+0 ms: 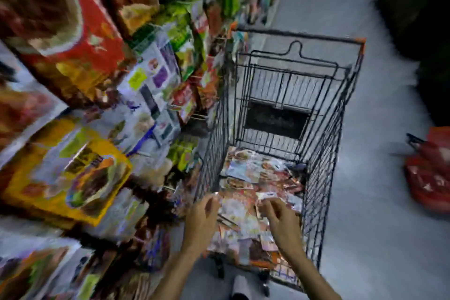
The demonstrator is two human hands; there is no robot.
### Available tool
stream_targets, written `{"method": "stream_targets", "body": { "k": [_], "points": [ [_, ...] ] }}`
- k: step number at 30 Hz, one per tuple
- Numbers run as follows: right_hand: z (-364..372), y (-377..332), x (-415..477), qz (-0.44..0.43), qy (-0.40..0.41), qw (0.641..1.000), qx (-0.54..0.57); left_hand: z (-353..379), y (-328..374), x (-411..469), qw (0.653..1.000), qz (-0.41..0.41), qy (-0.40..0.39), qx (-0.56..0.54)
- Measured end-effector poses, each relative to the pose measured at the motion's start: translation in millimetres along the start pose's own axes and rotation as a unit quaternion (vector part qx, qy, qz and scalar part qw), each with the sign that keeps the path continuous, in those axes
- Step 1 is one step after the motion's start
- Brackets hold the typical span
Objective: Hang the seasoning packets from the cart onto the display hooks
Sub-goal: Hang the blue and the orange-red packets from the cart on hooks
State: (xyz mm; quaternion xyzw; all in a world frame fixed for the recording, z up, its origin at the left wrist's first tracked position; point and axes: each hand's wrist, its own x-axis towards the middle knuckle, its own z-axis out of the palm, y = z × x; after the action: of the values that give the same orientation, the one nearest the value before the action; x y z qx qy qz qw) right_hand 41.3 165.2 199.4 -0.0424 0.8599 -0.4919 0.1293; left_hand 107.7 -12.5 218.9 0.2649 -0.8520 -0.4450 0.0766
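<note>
**Task status.** The display rack [170,75], to the left of and beyond both hands, already carries many hung packets. Motion blur hides most of its hooks, so free positions cannot be counted.

The cart [323,178] stands directly ahead of the hands. Its far half is bare wire. Its near half, under and just beyond the hands, holds a loose layer of seasoning packets [253,173] lying flat and overlapping. Judged from this, the task is in progress: a substantial batch remains to be hung, and the current step is pickup from the cart.

A red basket [428,178] sits on the floor [379,202], well apart to the right of the right hand. It appears to play no part in the task.

**Hand state.**
1. Left hand [201,219]: it reaches over the cart's near left corner with fingers curled toward the left edge of the pile. Blur prevents confirming whether it grips anything or only touches.
2. Right hand [283,221]: it is over the near right of the pile with fingers bent. Thumb and fingertips appear closed in a pinch on the top edge of one packet [264,198], at its pale header strip. That packet lies just beyond the fingertips, in contact with the pile and not yet lifted clear.
</note>
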Motion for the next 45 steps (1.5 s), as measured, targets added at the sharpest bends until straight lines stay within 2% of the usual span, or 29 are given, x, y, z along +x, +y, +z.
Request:
{"method": "stream_targets", "body": {
  "k": [3,6,10,14,17,20,23,25,27,31,33,37,42,45],
  "points": [
    [-2,20,36,0.026,0.033,0.999,-0.007,31,-4,47,0.998,-0.014,-0.066,0.009],
    [0,38,73,0.047,0.053,0.997,-0.028,63,-15,99,0.995,-0.025,-0.090,0.026],
    [-12,56,129,0.013,0.108,0.990,-0.087,116,-43,172,0.989,-0.049,-0.134,0.043],
    [-54,68,186,-0.055,0.224,0.948,-0.219,177,-80,237,0.977,-0.048,-0.177,0.107],
    [-89,82,223,-0.054,0.261,0.916,-0.299,218,-107,278,0.961,-0.043,-0.211,0.175],
    [-104,98,243,-0.020,0.287,0.901,-0.324,253,-134,309,0.943,-0.060,-0.243,0.220],
    [-102,111,248,0.002,0.307,0.905,-0.296,282,-161,327,0.926,-0.085,-0.275,0.242],
    [-101,118,249,-0.008,0.331,0.903,-0.275,295,-169,334,0.929,-0.141,-0.276,0.203],
    [-101,122,250,-0.008,0.345,0.900,-0.267,301,-166,340,0.939,-0.182,-0.244,0.161],
    [-100,121,249,-0.008,0.353,0.900,-0.255,298,-145,352,0.962,-0.178,-0.136,0.153],
    [-100,119,247,-0.006,0.349,0.904,-0.246,296,-137,354,0.962,-0.224,-0.118,0.104],
    [-99,117,245,-0.001,0.348,0.908,-0.235,294,-143,359,0.939,-0.297,-0.172,-0.015],
    [-99,116,242,0.008,0.345,0.914,-0.213,288,-145,364,0.910,-0.311,-0.268,-0.052],
    [-100,115,240,0.023,0.343,0.920,-0.187,276,-134,357,0.902,-0.312,-0.278,-0.113]
  ]
}}
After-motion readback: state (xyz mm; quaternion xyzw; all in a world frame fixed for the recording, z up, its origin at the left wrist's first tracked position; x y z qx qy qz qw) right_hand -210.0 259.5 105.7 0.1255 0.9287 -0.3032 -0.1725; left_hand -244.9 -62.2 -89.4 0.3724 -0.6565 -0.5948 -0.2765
